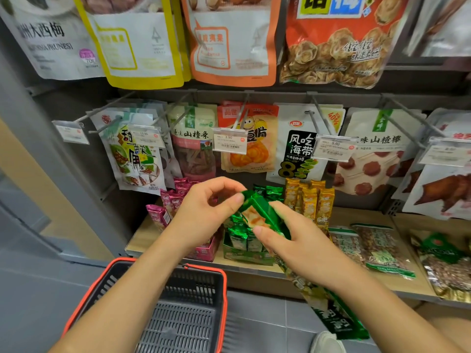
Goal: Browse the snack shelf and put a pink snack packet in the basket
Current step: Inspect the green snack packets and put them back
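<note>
While both hands are occupied with a green packet [257, 208], the pink snack packets [173, 200] stand upright in their pink box [204, 250] at the left end of the wooden shelf [356, 217]. None of them is in either hand.

Left hand [204, 212]: thumb and forefinger pinch the upper end of the green packet; the other fingers are curled above it. The hand sits in front of the pink box, and contact with it cannot be determined.

Right hand [288, 240]: fingers and thumb grip the lower end of the same packet, which is tilted with its top toward the left hand.

The held packet is directly above a green box [247, 256] of matching upright packets, just right of the pink box. Gold packets [311, 202] stand beside the green ones, further right. Flat clear bags [377, 248] with green trim lie on the shelf at right.

The basket [224, 289], dark grey with a red rim, is below the left forearm and in front of the shelf edge, mouth upward. How it is supported cannot be determined.

Hanging bags [193, 141] fill the hook rows above the shelf, with price tags [229, 142] clipped to the hook ends. Grey floor tiles [254, 314] show beneath the arms.
</note>
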`<state>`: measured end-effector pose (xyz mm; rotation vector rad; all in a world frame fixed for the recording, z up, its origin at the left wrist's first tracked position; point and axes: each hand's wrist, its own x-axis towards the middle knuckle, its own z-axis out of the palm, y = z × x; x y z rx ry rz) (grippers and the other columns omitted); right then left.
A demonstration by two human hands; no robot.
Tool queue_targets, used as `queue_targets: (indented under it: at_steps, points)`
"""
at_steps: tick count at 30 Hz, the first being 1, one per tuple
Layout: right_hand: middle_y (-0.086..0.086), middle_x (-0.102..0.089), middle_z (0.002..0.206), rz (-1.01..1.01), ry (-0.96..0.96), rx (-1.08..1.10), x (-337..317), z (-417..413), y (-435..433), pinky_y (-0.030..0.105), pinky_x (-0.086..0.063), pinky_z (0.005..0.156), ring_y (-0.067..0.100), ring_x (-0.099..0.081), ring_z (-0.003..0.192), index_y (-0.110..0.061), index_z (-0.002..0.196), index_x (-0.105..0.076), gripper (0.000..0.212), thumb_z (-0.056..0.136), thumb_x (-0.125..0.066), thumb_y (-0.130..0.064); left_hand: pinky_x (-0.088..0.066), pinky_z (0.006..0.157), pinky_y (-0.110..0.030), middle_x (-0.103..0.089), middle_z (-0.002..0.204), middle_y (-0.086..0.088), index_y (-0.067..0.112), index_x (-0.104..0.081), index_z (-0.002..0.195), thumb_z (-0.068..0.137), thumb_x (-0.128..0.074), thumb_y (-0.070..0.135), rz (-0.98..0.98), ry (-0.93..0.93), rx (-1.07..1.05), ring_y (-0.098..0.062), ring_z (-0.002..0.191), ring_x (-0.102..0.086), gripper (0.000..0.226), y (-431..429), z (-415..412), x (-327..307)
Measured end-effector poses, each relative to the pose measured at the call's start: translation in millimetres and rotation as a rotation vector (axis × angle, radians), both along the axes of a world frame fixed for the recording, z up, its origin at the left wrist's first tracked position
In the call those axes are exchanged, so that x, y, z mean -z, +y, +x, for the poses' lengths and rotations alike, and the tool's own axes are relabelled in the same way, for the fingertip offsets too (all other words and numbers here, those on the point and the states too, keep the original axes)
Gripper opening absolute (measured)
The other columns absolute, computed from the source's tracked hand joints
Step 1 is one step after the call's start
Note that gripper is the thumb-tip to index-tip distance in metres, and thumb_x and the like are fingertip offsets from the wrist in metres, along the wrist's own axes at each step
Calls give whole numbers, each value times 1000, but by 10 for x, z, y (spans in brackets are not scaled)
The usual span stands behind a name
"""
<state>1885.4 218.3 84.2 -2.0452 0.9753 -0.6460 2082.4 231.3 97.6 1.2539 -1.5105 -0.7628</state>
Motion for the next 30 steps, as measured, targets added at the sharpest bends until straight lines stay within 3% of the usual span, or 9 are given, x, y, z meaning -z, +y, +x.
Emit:
queue_targets:
  at_steps: [4, 8, 12, 15, 18, 20, 24, 27, 30]
  points:
    - [-13, -66, 87, -11, 86, -24, -36, -67, -67, 36, -53, 70, 5, -60, 75, -37, 106, -58, 16, 91, -58, -43, -53, 85, -33, -65, 107, 6, 28, -68, 117, 87, -60, 9, -85, -211, 177, -16, 106, -60, 36, 86, -27, -86]
    - [-9, -62, 75, 13, 180, -128, -100, -139, -96, 35, -47, 61, 6, -56, 64, -36, 87, -59, 8, 88, -62, -43, -49, 71, -17, -71, 92, 8, 23, -79, 96, 80, -76, 11, -62, -294, 218, -10, 90, -67, 20, 119, 26, -131]
    - [0, -64, 78, 73, 230, -194, -194, -210, -136, 32, -47, 59, 7, -55, 62, -28, 89, -65, 17, 87, -67, -45, -55, 71, -20, -75, 80, 12, 27, -79, 83, 69, -83, 17, -69, -284, 152, -5, 76, -70, 18, 129, 47, -126]
    - [-16, -67, 98, 155, 357, -241, -245, -328, -178, 26, -53, 77, -1, -61, 83, -33, 110, -63, 30, 85, -69, -47, -54, 67, -22, -73, 72, 15, 39, -76, 70, 67, -84, 14, -55, -319, 57, -4, 70, -69, 27, 113, 115, -132]
    - [-26, -47, 130, 133, 578, -191, -267, -509, -221, 21, -43, 98, -4, -50, 112, -39, 141, -40, 64, 84, -64, -55, -53, 64, -30, -72, 67, 15, 50, -71, 62, 68, -84, 13, -41, -354, -99, -11, 64, -66, 39, 85, 307, -126]
    - [-28, -38, 133, 128, 574, -154, -274, -573, -227, 18, -35, 100, -6, -41, 120, -39, 145, -36, 71, 81, -57, -63, -53, 67, -35, -71, 66, 12, 47, -71, 60, 68, -84, 14, -14, -376, -145, -13, 67, -66, 36, 68, 384, -80]
    - [-23, -51, 134, 68, 477, -124, -245, -566, -212, 12, -36, 95, -20, -47, 101, -35, 143, -44, 64, 85, -59, -55, -54, 82, -36, -72, 75, 11, 35, -72, 68, 72, -83, 11, 71, -457, -72, -3, 78, -66, 27, 58, 363, 57]
    - [-21, -46, 144, -6, 475, -102, -211, -578, -214, 18, -31, 108, -7, -41, 128, -35, 142, -46, 58, 88, -60, -51, -49, 94, -33, -72, 94, 14, 25, -73, 76, 73, -80, 3, 22, -491, 6, 0, 95, -64, 24, 51, 330, 117]
    - [-19, -48, 142, -22, 442, -91, -195, -532, -209, 19, -32, 110, -4, -42, 130, -34, 140, -49, 57, 87, -62, -51, -49, 95, -29, -70, 103, 18, 29, -69, 85, 75, -74, 15, -9, -507, 123, 2, 103, -62, 18, 76, 198, 150]
